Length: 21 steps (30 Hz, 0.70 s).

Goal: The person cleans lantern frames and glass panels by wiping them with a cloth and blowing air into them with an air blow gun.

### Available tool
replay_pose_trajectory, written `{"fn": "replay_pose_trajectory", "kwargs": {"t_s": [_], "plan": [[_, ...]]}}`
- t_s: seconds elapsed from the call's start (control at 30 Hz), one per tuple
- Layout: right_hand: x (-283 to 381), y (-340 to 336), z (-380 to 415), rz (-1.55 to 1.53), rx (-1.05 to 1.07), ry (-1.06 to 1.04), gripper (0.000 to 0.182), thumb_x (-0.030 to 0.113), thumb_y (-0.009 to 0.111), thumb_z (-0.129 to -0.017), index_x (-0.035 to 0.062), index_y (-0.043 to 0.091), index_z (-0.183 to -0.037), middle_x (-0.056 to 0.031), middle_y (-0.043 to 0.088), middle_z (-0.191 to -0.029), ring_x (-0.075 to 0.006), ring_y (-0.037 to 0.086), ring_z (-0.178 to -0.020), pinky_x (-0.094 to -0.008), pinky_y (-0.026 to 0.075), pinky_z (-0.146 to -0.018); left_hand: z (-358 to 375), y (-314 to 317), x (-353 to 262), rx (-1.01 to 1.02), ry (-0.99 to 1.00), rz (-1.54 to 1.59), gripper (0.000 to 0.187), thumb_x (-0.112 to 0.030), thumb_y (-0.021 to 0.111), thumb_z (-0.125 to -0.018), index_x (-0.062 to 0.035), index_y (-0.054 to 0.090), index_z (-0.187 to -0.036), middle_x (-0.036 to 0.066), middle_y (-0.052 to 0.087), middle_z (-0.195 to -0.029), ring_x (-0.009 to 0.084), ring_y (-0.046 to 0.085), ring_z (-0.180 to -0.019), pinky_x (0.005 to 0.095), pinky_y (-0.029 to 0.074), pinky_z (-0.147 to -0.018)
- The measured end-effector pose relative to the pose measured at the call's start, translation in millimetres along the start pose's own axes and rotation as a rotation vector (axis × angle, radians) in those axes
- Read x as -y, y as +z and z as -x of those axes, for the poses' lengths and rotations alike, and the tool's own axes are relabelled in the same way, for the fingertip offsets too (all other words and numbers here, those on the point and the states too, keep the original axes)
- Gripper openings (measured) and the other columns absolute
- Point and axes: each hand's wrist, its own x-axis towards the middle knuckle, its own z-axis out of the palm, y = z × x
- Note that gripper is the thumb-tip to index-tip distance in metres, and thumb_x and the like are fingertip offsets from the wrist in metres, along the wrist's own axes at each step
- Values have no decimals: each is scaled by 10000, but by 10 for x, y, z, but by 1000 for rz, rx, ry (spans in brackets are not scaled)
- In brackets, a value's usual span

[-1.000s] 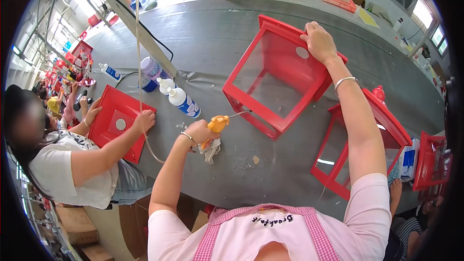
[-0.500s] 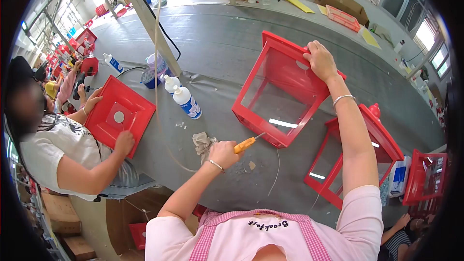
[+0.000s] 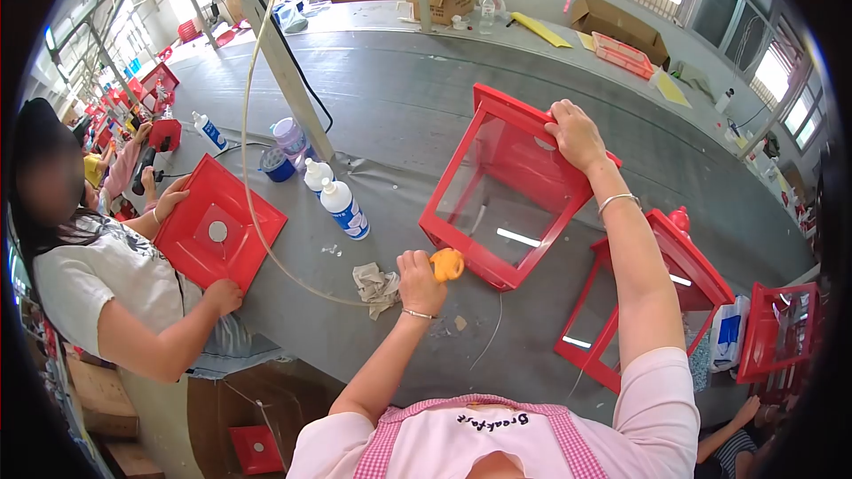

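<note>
My left hand (image 3: 420, 284) is closed around a yellow-orange air blow gun (image 3: 447, 264), with a clear hose (image 3: 302, 284) running to it. The gun is just left of the lower corner of a red lantern-shaped case (image 3: 470, 257) with clear panes; its nozzle cannot be made out. With fingers over the case's upper right edge, my right hand (image 3: 577, 135) grips it and holds it tilted above the table. A crumpled grey cloth (image 3: 376, 289) lies left of my left hand. To the right stands a second red lantern case (image 3: 603, 324).
White glue bottles (image 3: 344, 209) stand near a metal post (image 3: 288, 71) on the grey table (image 3: 382, 80). On the left, a co-worker (image 3: 133, 293) holds a red square piece (image 3: 222, 222). Another red case (image 3: 779, 328) is at the far right.
The case in my right hand has shifted slightly left and down. My left hand has turned the blow gun, so its thin nozzle no longer shows. The co-worker's near hand has moved down the red piece.
</note>
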Motion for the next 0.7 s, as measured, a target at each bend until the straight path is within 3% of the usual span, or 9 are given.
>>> {"fn": "replay_pose_trajectory", "kwargs": {"t_s": [0.23, 0.33, 0.47, 0.63, 0.7], "plan": [[68, 3, 9, 52, -1, -30, 169, 140, 624, -895, 29, 512, -956, -140, 580, -984, -339, 579, -982, -430, 481, -873, 7, -130, 141, 0, -139, -143, 330, -19, 692, -676, -43, 502, -945, 151, 513, -975, 368, 501, -975, 458, 481, -779], [73, 13, -6, 49, -4, -51, 167, 137, 625, -891, 28, 517, -957, -144, 577, -981, -345, 575, -983, -431, 478, -867, 77, -200, 198, 225, -128, -129, 286, -68, 698, -710, -59, 522, -935, 130, 539, -977, 364, 516, -973, 471, 465, -794], [41, 19, -31, 40, -7, -82, 167, 134, 626, -883, 26, 526, -962, -154, 569, -975, -359, 567, -983, -434, 471, -855, 118, -351, 349, 381, -171, -148, 298, -100, 716, -707, -72, 530, -939, 105, 551, -997, 339, 531, -989, 462, 502, -768], [25, 37, -30, 65, 18, -120, 166, 148, 613, -898, 25, 522, -963, -144, 571, -978, -341, 576, -983, -419, 482, -860, 86, -540, 441, 249, -269, -182, 310, -110, 721, -714, -58, 523, -947, 128, 558, -1004, 346, 540, -995, 466, 503, -779], [48, 59, -59, 79, 17, -130, 167, 154, 608, -905, 26, 519, -963, -139, 571, -980, -332, 581, -984, -413, 487, -864, 110, -499, 444, 130, -191, -214, 283, -122, 716, -740, -55, 531, -943, 145, 569, -976, 370, 551, -974, 471, 492, -783]]}}
